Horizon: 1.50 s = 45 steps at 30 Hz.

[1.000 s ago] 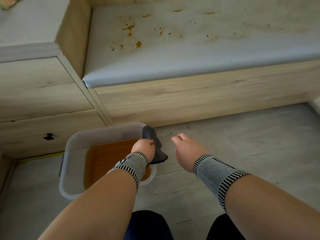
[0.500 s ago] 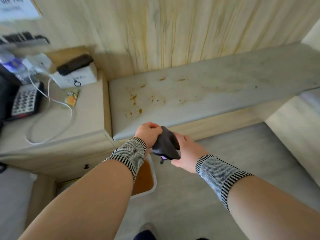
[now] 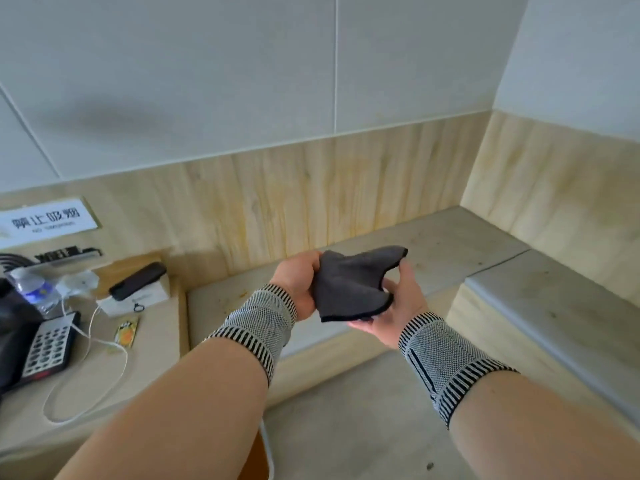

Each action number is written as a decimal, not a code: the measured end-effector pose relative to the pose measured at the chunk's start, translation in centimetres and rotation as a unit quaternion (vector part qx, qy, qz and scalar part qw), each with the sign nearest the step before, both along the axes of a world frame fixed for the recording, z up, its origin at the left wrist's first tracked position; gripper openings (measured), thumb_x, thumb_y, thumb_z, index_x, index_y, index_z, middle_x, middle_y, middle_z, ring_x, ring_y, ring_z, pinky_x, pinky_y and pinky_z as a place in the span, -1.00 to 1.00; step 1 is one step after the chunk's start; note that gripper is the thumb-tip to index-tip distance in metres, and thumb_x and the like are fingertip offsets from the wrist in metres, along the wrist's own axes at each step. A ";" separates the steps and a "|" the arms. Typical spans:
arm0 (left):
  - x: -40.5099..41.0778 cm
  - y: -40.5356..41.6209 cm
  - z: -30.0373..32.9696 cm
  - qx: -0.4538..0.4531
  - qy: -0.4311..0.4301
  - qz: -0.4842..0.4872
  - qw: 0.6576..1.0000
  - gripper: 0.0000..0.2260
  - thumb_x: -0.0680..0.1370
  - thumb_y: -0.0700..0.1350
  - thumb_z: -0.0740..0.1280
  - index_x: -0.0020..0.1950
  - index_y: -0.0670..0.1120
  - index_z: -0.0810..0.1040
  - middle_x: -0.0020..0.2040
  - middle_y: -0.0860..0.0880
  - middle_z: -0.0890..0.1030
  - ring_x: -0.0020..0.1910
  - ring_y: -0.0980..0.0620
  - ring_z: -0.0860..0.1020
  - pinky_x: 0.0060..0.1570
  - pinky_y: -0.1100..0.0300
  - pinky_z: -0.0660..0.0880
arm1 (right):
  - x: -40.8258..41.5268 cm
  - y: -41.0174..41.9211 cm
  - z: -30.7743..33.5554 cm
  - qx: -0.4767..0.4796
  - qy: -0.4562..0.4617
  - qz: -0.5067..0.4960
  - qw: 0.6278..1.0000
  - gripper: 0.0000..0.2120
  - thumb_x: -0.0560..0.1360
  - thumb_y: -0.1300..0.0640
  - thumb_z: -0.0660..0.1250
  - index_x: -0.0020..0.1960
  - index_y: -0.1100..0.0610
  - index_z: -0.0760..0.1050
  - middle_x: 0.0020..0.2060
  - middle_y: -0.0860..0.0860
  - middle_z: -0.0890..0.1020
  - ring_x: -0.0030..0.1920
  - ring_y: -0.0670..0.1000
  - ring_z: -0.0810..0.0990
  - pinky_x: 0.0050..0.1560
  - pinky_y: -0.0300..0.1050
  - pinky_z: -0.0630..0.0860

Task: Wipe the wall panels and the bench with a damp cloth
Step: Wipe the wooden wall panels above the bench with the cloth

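A dark grey cloth [image 3: 349,284] is spread between both hands at chest height in front of the bench. My left hand [image 3: 298,282] grips its left edge. My right hand [image 3: 398,306] lies palm-up under the cloth, its thumb on the right edge. Behind them runs the grey padded bench [image 3: 446,244], which turns the corner to the right. The wood-grain wall panels [image 3: 311,195] above the bench carry yellowish vertical streaks. Grey upper wall panels [image 3: 242,74] rise above those.
At left, a side counter [image 3: 104,368] holds a keypad phone [image 3: 48,344], a white cable, a water bottle [image 3: 33,289], a black handset on a white box [image 3: 138,280] and a small packet. A tub rim [image 3: 268,455] shows at the bottom by my left forearm.
My view has lifted from the tub on the floor to the wall. The cloth came up out of the tub, and both hands now hold it opened out instead of bunched.
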<state>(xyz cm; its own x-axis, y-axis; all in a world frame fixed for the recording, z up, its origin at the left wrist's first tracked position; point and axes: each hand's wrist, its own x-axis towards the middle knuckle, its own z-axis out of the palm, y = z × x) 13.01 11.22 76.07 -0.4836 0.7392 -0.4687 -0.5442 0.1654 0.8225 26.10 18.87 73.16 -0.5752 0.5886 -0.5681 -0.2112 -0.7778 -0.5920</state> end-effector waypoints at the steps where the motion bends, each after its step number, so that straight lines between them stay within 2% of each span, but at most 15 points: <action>1: 1.0 0.2 0.7 0.003 0.005 -0.018 1.000 -0.76 0.55 -0.26 0.20 0.11 -0.27 0.61 -0.01 -0.23 0.68 -0.04 -0.17 0.64 -0.08 0.02 0.62 | 0.7 0.2 1.5 0.005 0.027 -0.013 1.000 -0.34 0.50 -0.36 0.17 0.31 0.15 0.45 0.17 0.17 0.62 0.13 0.22 0.62 0.11 0.19 0.55; 3: 3.0 0.8 1.9 0.004 0.046 -0.041 0.998 -0.77 0.55 -0.28 0.20 0.11 -0.26 0.60 0.00 -0.22 0.67 0.00 -0.16 0.64 -0.07 0.05 0.61 | 2.1 1.0 3.9 0.075 -0.020 -0.006 0.997 -0.41 0.50 -0.28 0.26 0.23 0.22 0.52 0.11 0.18 0.65 0.05 0.13 0.66 0.04 0.03 0.58; 6: 5.0 1.4 3.4 -0.061 0.177 -0.041 0.981 -0.82 0.58 -0.25 0.26 0.15 -0.19 0.56 0.06 -0.16 0.61 0.03 -0.10 0.58 -0.05 0.03 0.58 | 3.9 2.2 6.5 0.209 -0.178 -0.021 0.961 -0.60 0.55 -0.09 0.27 0.18 0.21 0.50 0.16 0.15 0.61 0.12 0.15 0.60 0.22 0.10 0.52; 8: 6.2 1.6 4.3 -0.144 0.216 -0.096 0.961 -0.69 0.62 -0.06 0.30 0.30 -0.17 0.48 0.22 -0.14 0.53 0.25 -0.16 0.51 0.07 -0.16 0.54 | 5.0 3.1 7.7 0.249 -0.227 -0.076 0.938 -0.60 0.57 -0.09 0.20 0.21 0.21 0.47 0.13 0.13 0.60 0.12 0.18 0.59 0.22 0.15 0.51; 10: 7.5 1.6 5.0 -0.163 0.133 -0.172 0.962 -0.52 0.63 0.18 0.22 0.37 -0.15 0.42 0.31 -0.15 0.48 0.34 -0.23 0.45 0.07 -0.28 0.50 | 6.0 3.6 8.7 0.262 -0.217 -0.136 0.930 -0.59 0.58 -0.11 0.17 0.21 0.20 0.48 0.09 0.12 0.61 0.07 0.18 0.59 0.20 0.14 0.52; 13: 9.7 2.9 5.6 -0.094 0.031 -0.252 0.963 -0.40 0.58 0.36 0.11 0.33 -0.11 0.43 0.26 -0.18 0.57 0.17 -0.23 0.60 -0.10 -0.14 0.60 | 6.6 4.4 9.5 0.265 -0.194 -0.174 0.928 -0.60 0.59 -0.16 0.15 0.10 0.17 0.47 0.06 0.11 0.61 0.06 0.14 0.58 0.22 0.10 0.49; 18: 9.1 6.9 5.9 -0.002 0.040 -0.112 0.993 -0.74 0.63 0.04 0.29 0.24 -0.08 0.53 0.14 -0.10 0.61 0.06 -0.12 0.60 -0.14 -0.01 0.61 | 8.2 5.4 10.2 0.247 -0.149 -0.103 0.952 -0.65 0.59 -0.11 0.17 0.18 0.12 0.48 0.22 0.08 0.55 0.23 0.14 0.53 0.30 0.12 0.43; 21: 6.5 9.6 6.1 -0.024 0.127 -0.063 0.990 -0.69 0.57 0.01 0.39 0.27 -0.07 0.54 0.10 -0.12 0.62 0.07 -0.14 0.60 -0.05 0.05 0.57 | 9.5 6.8 10.4 0.277 -0.204 -0.081 0.935 -0.78 0.62 0.03 0.19 0.16 0.13 0.48 0.11 0.06 0.61 0.10 0.10 0.60 0.18 0.09 0.47; 25: 5.5 12.3 7.1 -0.104 0.355 -0.144 0.918 -0.57 0.49 0.13 0.43 0.16 -0.18 0.53 -0.12 -0.12 0.58 -0.20 -0.07 0.55 -0.30 0.15 0.46 | 9.3 8.0 11.6 0.288 -0.192 -0.142 0.927 -0.83 0.59 0.04 0.27 0.00 0.15 0.50 -0.11 0.10 0.65 -0.12 0.10 0.65 0.04 0.06 0.59; 28: 6.4 13.7 8.1 -0.066 0.487 -0.228 0.841 -0.66 0.53 0.18 0.35 -0.02 -0.11 0.53 -0.08 -0.11 0.59 -0.18 -0.02 0.52 -0.16 0.16 0.47 | 8.8 9.1 12.5 0.297 -0.220 -0.187 0.910 -0.67 0.55 -0.07 0.30 0.11 0.18 0.49 0.02 0.11 0.62 0.00 0.11 0.60 -0.10 -0.03 0.58; 32: 8.8 15.3 9.6 0.045 0.230 -0.343 0.910 -0.54 0.53 0.26 0.33 0.24 -0.05 0.58 0.10 -0.04 0.67 0.08 -0.03 0.61 0.15 -0.02 0.56 | 9.4 10.0 13.2 0.255 -0.146 -0.100 0.950 -0.47 0.56 -0.26 0.16 0.10 0.19 0.58 -0.09 0.08 0.68 -0.05 0.08 0.62 0.04 0.06 0.55; 36: 10.3 17.8 9.1 0.097 0.183 -0.345 0.915 -0.56 0.46 0.17 0.46 0.15 -0.13 0.60 0.06 -0.13 0.69 0.12 -0.08 0.63 0.29 -0.05 0.49 | 10.7 10.5 13.1 0.304 -0.171 -0.055 0.935 -0.79 0.55 0.11 0.25 0.09 0.14 0.60 0.01 0.06 0.62 0.08 0.03 0.55 0.06 -0.01 0.51; 39: 12.0 20.1 9.0 0.071 0.220 -0.302 0.925 -0.66 0.56 0.14 0.35 0.07 -0.13 0.59 -0.04 -0.13 0.68 0.02 -0.08 0.63 0.24 -0.02 0.52 | 12.4 12.0 12.7 0.414 -0.308 -0.065 0.854 -0.85 0.48 0.21 0.35 0.01 0.04 0.58 -0.09 0.02 0.59 -0.05 -0.03 0.54 0.06 -0.12 0.51; 42: 13.9 22.6 9.7 0.038 0.201 -0.288 0.936 -0.58 0.56 0.24 0.29 0.06 -0.13 0.57 -0.05 -0.13 0.68 0.00 -0.12 0.64 0.21 -0.03 0.53 | 14.8 13.3 12.4 0.512 -0.458 -0.020 0.726 -0.58 0.40 0.03 0.48 0.18 0.04 0.41 -0.12 -0.12 0.55 -0.15 -0.14 0.55 -0.18 -0.26 0.50; 45: 16.1 25.3 10.0 0.041 0.206 -0.298 0.931 -0.56 0.54 0.26 0.31 0.04 -0.14 0.55 -0.04 -0.15 0.69 0.00 -0.14 0.64 0.20 -0.06 0.54 | 17.4 15.0 11.6 0.520 -0.438 -0.021 0.733 -0.42 0.40 0.02 0.49 0.31 0.05 0.30 -0.11 -0.16 0.53 -0.14 -0.15 0.56 -0.22 -0.29 0.47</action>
<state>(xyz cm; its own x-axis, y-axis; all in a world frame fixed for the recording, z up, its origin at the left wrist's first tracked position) 29.11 36.51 86.06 -0.1027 0.9591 -0.2638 -0.0113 0.2640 0.9645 43.51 33.89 84.79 -0.2267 0.9722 0.0586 0.5941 0.1857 -0.7827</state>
